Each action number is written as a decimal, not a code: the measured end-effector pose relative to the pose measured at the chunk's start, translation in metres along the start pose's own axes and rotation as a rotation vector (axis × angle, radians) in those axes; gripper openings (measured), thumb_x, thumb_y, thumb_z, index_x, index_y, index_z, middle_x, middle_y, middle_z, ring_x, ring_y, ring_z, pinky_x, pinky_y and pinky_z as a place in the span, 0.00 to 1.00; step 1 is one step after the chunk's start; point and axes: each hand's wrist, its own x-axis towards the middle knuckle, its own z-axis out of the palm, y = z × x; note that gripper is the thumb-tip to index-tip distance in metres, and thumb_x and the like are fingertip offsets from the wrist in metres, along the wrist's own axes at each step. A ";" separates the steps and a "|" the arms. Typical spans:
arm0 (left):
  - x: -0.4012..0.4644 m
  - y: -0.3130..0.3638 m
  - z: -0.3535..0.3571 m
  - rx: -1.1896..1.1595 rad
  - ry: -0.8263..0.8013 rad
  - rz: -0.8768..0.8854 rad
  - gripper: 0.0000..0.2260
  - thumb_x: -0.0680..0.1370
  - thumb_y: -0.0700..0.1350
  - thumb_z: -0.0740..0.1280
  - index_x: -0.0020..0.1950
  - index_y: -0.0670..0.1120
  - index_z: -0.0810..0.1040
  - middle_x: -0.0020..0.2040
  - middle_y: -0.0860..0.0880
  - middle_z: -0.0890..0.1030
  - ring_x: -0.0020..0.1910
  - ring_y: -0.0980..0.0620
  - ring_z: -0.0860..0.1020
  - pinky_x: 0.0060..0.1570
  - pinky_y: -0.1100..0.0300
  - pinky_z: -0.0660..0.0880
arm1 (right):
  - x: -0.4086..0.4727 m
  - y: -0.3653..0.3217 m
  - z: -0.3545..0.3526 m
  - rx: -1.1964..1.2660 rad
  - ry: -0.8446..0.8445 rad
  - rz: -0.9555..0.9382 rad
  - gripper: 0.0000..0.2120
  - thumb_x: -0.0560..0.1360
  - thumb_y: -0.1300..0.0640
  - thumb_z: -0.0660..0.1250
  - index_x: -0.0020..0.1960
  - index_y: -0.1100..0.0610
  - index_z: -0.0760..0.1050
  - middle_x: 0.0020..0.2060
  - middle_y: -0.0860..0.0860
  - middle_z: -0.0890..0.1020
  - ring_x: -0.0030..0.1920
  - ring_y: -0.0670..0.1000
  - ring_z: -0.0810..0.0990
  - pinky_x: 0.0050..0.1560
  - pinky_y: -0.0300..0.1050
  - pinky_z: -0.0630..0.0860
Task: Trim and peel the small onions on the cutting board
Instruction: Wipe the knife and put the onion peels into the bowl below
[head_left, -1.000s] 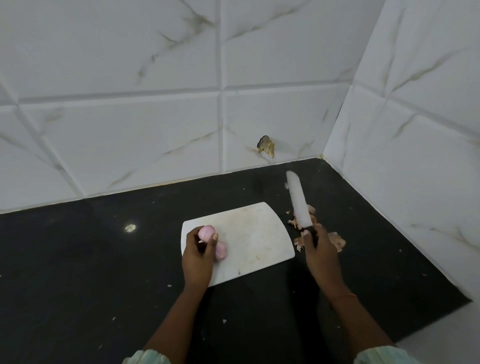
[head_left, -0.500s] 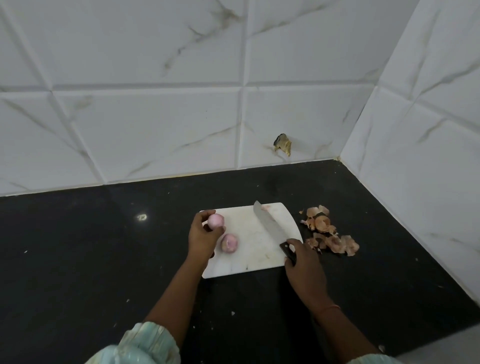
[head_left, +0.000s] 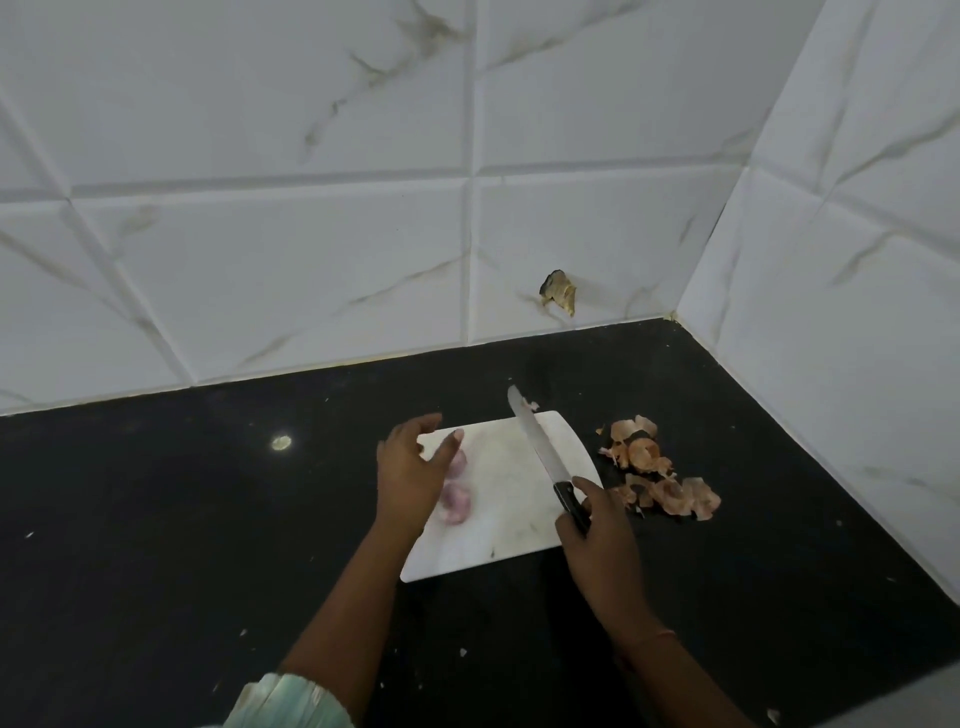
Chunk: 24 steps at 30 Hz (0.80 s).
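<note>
Two small peeled pink onions (head_left: 456, 498) lie close together on the left part of the white cutting board (head_left: 509, 525). My left hand (head_left: 410, 467) hovers over them with fingers spread and holds nothing; it partly hides the onions. My right hand (head_left: 597, 535) grips the black handle of a knife (head_left: 537, 449) at the board's right edge. The blade lies across the board's far right corner, tip pointing away toward the wall.
A heap of brown onion skins (head_left: 657, 475) lies on the black counter (head_left: 208, 519) right of the board. White tiled walls close the back and right side. Small crumbs dot the counter.
My left hand has let go of the onion it was holding; both onions now lie on the board. The knife came down from upright to lying across the board.
</note>
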 end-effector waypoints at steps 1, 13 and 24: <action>-0.004 0.012 0.005 -0.020 -0.031 0.029 0.15 0.77 0.55 0.70 0.62 0.52 0.80 0.59 0.55 0.80 0.54 0.55 0.78 0.53 0.57 0.78 | -0.003 -0.006 0.002 0.044 0.028 -0.026 0.19 0.76 0.60 0.66 0.65 0.49 0.71 0.52 0.47 0.73 0.48 0.45 0.75 0.46 0.39 0.73; -0.017 0.076 0.023 -0.251 -0.231 -0.087 0.04 0.78 0.47 0.71 0.47 0.49 0.84 0.41 0.55 0.84 0.38 0.60 0.79 0.41 0.66 0.74 | -0.009 -0.037 -0.019 0.250 0.057 -0.169 0.12 0.75 0.48 0.68 0.58 0.43 0.72 0.47 0.42 0.76 0.47 0.43 0.77 0.42 0.38 0.77; -0.036 0.078 0.027 -0.163 -0.309 0.008 0.05 0.77 0.45 0.72 0.47 0.47 0.87 0.40 0.53 0.86 0.36 0.64 0.80 0.37 0.73 0.72 | 0.071 -0.088 -0.051 0.449 0.109 -0.206 0.05 0.75 0.60 0.71 0.49 0.54 0.82 0.44 0.45 0.84 0.45 0.41 0.82 0.44 0.33 0.78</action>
